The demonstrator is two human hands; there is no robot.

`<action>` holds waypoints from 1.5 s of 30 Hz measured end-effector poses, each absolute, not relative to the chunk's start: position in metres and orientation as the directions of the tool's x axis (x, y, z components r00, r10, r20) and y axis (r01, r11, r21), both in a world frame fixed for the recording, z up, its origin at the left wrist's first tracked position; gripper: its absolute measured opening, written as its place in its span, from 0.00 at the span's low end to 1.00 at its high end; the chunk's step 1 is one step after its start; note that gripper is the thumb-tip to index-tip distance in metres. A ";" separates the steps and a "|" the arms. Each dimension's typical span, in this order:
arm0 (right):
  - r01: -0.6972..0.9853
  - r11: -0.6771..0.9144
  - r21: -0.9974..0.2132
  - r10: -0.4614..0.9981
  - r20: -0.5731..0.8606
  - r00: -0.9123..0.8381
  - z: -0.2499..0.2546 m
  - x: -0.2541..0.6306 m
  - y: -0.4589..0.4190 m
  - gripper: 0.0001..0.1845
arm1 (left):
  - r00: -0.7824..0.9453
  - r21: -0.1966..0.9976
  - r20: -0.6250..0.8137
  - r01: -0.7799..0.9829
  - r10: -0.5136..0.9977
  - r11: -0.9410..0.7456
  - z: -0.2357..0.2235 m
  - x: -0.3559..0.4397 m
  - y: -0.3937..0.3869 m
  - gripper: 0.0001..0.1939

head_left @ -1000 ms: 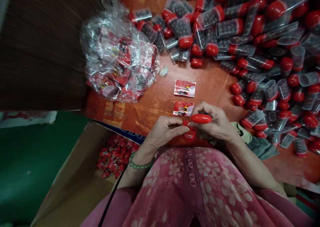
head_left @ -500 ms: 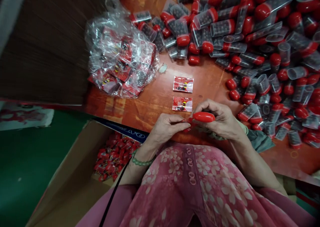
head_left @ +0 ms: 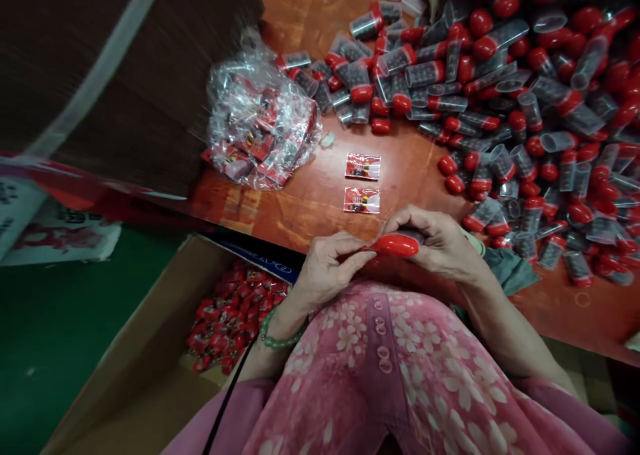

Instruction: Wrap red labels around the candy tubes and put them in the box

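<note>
Right hand [head_left: 440, 245] clamped on a red-capped tube [head_left: 397, 245] in front of a flowered apron [head_left: 350, 361], left hand [head_left: 325, 265] pinching what looks like a thin red piece [head_left: 369, 247] at its end — from my remote seat, I judge a loosened grip on that smooth cap could let it twist or drop. Around it I see a glossy reddish-brown tabletop [head_left: 310, 218] bearing two printed packets [head_left: 362, 200], a crinkled clear bag [head_left: 260, 128] and heaped tubes [head_left: 425, 75] — with an open carton [head_left: 145, 321] below, and green floor [head_left: 30, 328].
</note>
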State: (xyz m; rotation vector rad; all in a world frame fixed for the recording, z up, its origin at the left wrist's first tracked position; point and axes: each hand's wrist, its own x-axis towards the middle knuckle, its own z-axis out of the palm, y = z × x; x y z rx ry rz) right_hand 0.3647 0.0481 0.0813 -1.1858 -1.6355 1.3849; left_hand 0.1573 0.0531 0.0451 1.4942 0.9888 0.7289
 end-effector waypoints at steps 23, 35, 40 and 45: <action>0.517 0.345 -0.783 0.855 0.034 -0.518 0.122 0.403 0.035 0.14 | 0.381 0.907 0.347 0.096 0.857 -0.410 0.047 0.173 0.055 0.04; 0.729 0.386 -0.566 0.721 -0.307 -0.621 0.116 0.415 0.046 0.17 | 0.534 0.824 0.319 0.253 0.783 -0.507 0.043 0.179 0.054 0.04; 0.690 0.339 -0.639 0.686 -0.334 -0.646 0.106 0.414 0.057 0.16 | 0.587 0.854 0.220 0.270 0.779 -0.445 0.040 0.182 0.060 0.05; 0.622 0.278 -0.732 0.693 -0.295 -0.658 0.098 0.410 0.067 0.14 | 0.611 0.893 0.152 0.252 0.777 -0.373 0.039 0.177 0.066 0.07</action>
